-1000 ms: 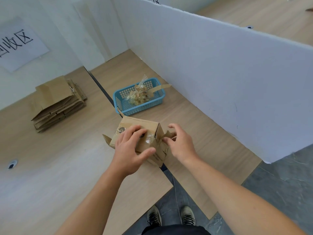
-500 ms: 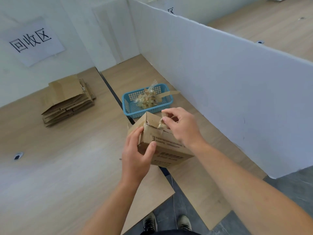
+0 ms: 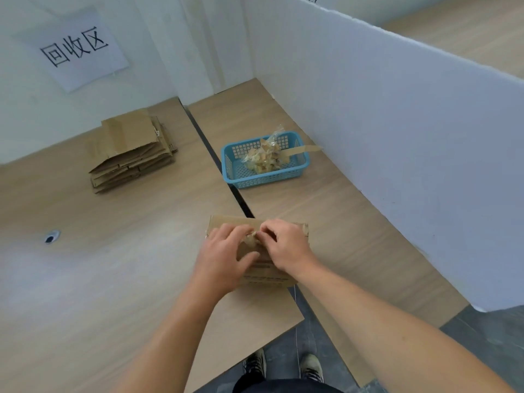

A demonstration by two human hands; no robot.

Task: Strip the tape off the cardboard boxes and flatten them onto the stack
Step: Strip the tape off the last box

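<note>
Right in front of us sat the cardboard box (image 3: pixel 263 272), not yet flattened, on the near edge of the counter (image 3: pixel 113 251), straddling the dark seam between the two tops. Our left hand (image 3: pixel 224 256) was clamped on it, fingers curled over the top and thumb on the printed front face. Our right hand (image 3: pixel 286 248) was just beside it, fingertips pinched on a crumpled tab of tape (image 3: pixel 251 240) at the top seam. The two hands were close together, almost touching, over that one spot.

How much tape was left on the box we couldn't tell; the hands covered most of the lid.

To do this well, we judged, the left hand should press the box down hard while the right pulls the tab low and along the seam, not straight up, so the strip comes off whole and doesn't tear the cardboard.

Further out, the blue basket (image 3: pixel 266 180) waited with its heap of peeled scraps (image 3: pixel 263 160), one strip hanging over the rim. Well off to the left lay the stack (image 3: pixel 130 143) of flattened boxes, under a paper sign (image 3: pixel 82 49). A white partition (image 3: pixel 397 137) walled the right side.
</note>
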